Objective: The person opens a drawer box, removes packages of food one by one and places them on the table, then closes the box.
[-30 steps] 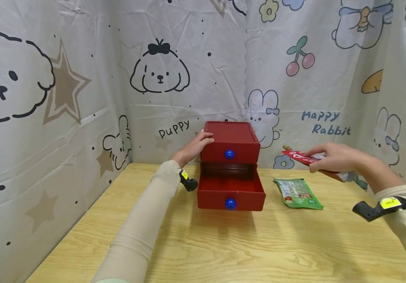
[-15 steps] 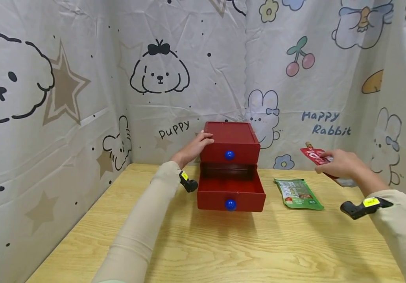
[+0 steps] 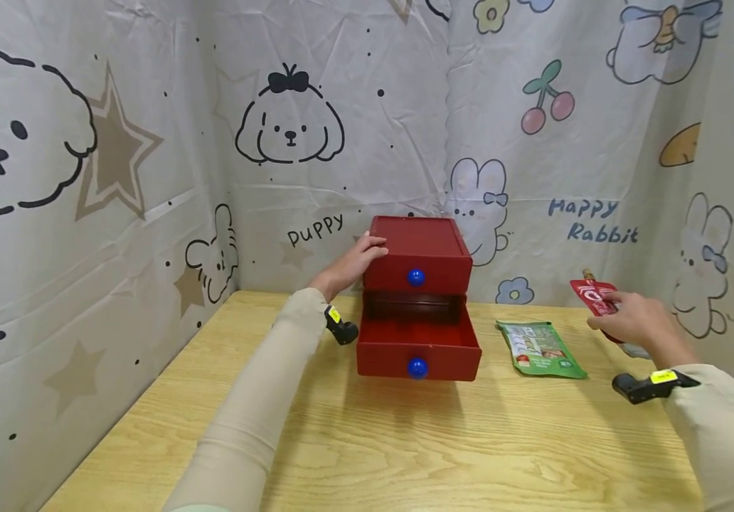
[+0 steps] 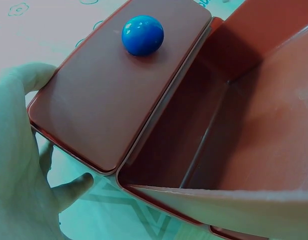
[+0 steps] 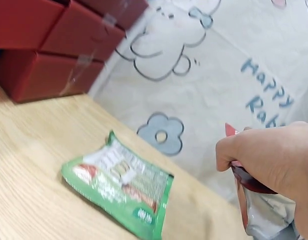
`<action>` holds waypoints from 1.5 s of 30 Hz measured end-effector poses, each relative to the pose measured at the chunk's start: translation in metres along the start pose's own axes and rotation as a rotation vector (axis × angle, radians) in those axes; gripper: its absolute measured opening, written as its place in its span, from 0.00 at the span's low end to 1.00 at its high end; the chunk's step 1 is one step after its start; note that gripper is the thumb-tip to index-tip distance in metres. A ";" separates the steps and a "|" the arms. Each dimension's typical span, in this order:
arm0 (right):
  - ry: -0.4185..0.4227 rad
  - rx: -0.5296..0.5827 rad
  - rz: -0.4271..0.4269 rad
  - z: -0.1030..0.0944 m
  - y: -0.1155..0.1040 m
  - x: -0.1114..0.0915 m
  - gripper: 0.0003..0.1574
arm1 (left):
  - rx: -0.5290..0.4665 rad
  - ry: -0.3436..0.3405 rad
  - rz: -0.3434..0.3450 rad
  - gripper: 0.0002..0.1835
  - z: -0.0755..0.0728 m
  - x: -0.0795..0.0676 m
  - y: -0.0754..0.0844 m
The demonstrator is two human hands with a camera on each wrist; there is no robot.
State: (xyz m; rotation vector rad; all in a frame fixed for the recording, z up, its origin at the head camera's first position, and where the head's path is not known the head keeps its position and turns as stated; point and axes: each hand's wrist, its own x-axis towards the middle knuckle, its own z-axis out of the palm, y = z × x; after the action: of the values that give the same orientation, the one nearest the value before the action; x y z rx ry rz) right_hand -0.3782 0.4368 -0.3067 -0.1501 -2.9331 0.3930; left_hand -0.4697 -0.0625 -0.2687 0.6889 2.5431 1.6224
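Note:
My left hand rests on the top left corner of a red drawer cabinet, its fingers laid over the top edge. In the left wrist view the thumb lies by the cabinet's side. The upper drawer with a blue knob is closed; the drawer beneath it stands pulled out, with a bare inside. At the right, my right hand pinches a red spout pouch with a gold-brown cap above the table. Most of the pouch's lower part is hidden behind the hand.
A green printed packet lies flat on the wooden table, between the cabinet and my right hand. Behind and beside the table hangs a white cartoon-print curtain. Each wrist carries a black camera mount.
My right hand has moved right and lower with the red spout pouch, away from the cabinet, and the pouch has turned more upright. My left hand stays on the cabinet. The head view shifts slightly.

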 end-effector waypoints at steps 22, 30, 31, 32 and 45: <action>-0.066 -0.031 0.077 0.073 0.057 -0.013 0.55 | 0.003 0.004 -0.007 0.30 0.005 0.004 0.000; -0.039 -0.084 0.086 0.087 0.058 -0.005 0.50 | -0.020 0.007 -0.010 0.30 0.001 0.002 0.000; -0.031 -0.088 0.101 0.088 0.058 -0.006 0.49 | -0.020 0.007 -0.007 0.30 0.001 0.002 0.001; -0.025 -0.094 0.119 0.089 0.059 -0.007 0.48 | -0.018 0.007 -0.006 0.30 0.003 0.002 0.001; -0.040 -0.124 0.167 0.090 0.050 -0.002 0.45 | -0.007 0.008 -0.011 0.31 0.000 0.001 -0.001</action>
State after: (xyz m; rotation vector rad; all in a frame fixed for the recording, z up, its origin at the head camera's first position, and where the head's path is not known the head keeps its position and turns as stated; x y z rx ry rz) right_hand -0.3900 0.4620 -0.4062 -0.4101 -2.9943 0.2388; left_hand -0.4712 -0.0624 -0.2694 0.6682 2.5410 1.6334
